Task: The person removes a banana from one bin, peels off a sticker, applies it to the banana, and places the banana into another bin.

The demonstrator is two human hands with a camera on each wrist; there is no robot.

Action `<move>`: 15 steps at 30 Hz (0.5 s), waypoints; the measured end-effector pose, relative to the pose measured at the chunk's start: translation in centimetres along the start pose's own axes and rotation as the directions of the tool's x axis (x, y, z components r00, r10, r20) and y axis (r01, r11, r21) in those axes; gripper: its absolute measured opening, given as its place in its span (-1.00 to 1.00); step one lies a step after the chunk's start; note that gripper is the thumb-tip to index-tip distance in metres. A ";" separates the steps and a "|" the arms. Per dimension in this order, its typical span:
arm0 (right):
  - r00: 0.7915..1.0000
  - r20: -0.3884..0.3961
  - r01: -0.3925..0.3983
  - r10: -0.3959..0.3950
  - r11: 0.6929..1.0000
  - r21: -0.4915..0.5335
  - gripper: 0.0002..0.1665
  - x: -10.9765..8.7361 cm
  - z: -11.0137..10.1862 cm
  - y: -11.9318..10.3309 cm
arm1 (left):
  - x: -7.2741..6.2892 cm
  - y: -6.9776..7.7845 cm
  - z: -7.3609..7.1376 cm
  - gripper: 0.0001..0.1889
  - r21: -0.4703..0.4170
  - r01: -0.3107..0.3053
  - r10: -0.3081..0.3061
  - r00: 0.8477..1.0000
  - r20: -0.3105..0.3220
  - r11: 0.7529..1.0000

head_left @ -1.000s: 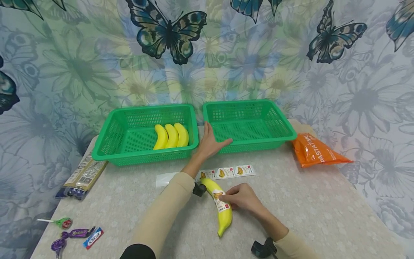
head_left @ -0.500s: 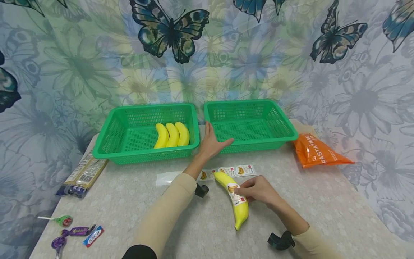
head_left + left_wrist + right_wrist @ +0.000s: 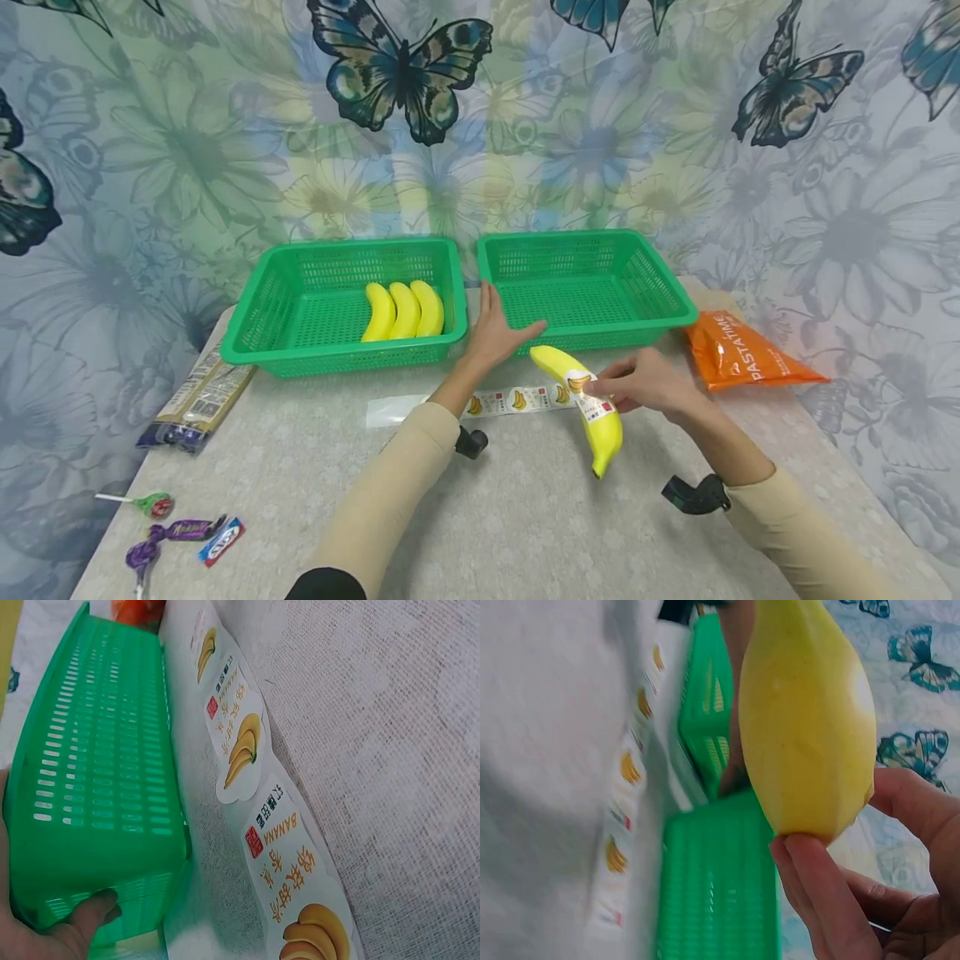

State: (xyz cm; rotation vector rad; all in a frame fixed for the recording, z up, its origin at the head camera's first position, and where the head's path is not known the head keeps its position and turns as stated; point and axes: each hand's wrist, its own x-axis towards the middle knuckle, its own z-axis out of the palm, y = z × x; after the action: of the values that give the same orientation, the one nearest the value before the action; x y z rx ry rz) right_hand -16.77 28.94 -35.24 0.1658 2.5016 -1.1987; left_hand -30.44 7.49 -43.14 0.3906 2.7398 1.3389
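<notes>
In the head view my right hand [image 3: 651,385] pinches a yellow banana [image 3: 606,437] around its middle, raised above the table. A white banana-print sticker [image 3: 594,407] lies on its upper side. The right wrist view shows the fingers and thumb against the banana [image 3: 806,727]. My left hand [image 3: 493,335] rests at the near left corner of the right green basket [image 3: 592,337], fingers straight and thumb spread out. Its thumb touches the basket wall [image 3: 127,765] in the left wrist view. A strip of banana stickers [image 3: 517,401] lies flat in front of the baskets.
The left green basket [image 3: 345,364] holds 3 bananas [image 3: 406,312] side by side. An orange pasta bag [image 3: 750,352] lies at the right, a gold packet [image 3: 198,408] at the left. Lollipops and wrapped candies [image 3: 187,530] lie front left. A butterfly-print cloth [image 3: 600,150] hangs behind.
My right hand has carried the banana rightward and up, away from the table's middle towards the right basket. My left hand keeps its place at the basket corner.
</notes>
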 end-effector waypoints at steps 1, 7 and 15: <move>1.000 0.003 -0.003 0.003 1.000 -0.007 -0.30 0.3 -0.6 -0.3 | 0.0 0.0 0.0 0.26 0.004 0.001 -0.001 1.000 0.000 1.000; 0.999 0.035 -0.007 0.009 0.998 -0.065 -0.22 1.8 -4.3 -2.2 | 0.0 -0.1 0.1 0.28 -0.001 0.013 -0.013 1.000 -0.002 1.000; 0.997 0.077 0.021 -0.010 0.989 -0.147 -0.15 4.6 -8.7 -4.4 | -0.2 -0.2 0.0 0.30 -0.015 0.011 -0.011 1.000 -0.006 1.000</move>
State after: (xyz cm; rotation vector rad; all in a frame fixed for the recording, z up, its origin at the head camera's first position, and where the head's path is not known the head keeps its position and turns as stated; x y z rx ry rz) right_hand -24.54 32.64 -28.71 0.0615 2.5167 -1.0009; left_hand -30.28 7.33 -43.28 0.3707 2.7310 1.3596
